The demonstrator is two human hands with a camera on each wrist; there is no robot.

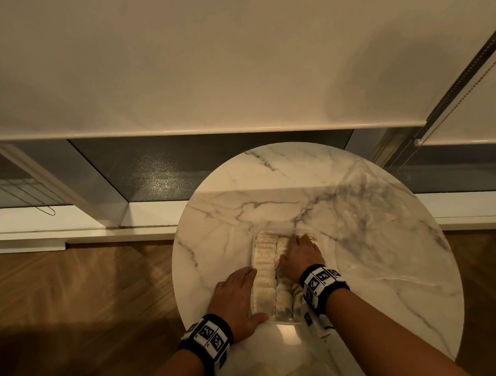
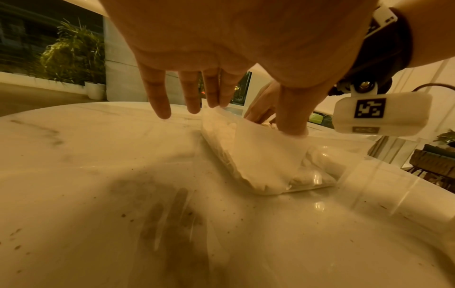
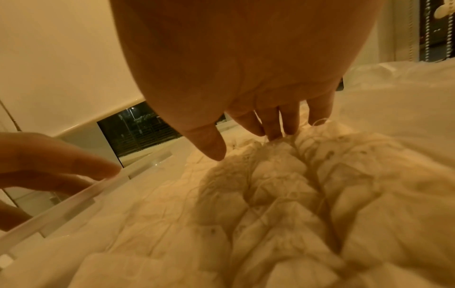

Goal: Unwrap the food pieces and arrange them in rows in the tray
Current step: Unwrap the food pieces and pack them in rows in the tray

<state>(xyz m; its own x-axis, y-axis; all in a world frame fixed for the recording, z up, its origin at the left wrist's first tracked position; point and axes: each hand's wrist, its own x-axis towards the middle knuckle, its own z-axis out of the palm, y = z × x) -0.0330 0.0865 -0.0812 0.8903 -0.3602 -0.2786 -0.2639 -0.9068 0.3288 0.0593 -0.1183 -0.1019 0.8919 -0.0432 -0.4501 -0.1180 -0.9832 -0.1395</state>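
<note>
Head view looks down on a round, marble-patterned bench with a clear plastic tray sitting toward its near edge. Pale food pieces fill the tray in rows that run from the near edge toward the far edge.

Both hands are at the tray, close together with only a row or so of food between them. The left hand lies with straight fingers along the tray's left wall, thumb at the near left corner. From the left wrist view, the thumb presses down on the tray's rim while the fingers are spread and extended; nothing is gripped.

The right hand rests palm down over the rows on the right side of the tray, reaching toward its far end. From the right wrist view, its fingers are straight and slightly spread, their tips touching the tops of the pieces, with thin strings visible among the food. It holds nothing.

Beyond the far edge of the bench are a lowered roller blind and dark window glass; wood flooring lies to the left.
</note>
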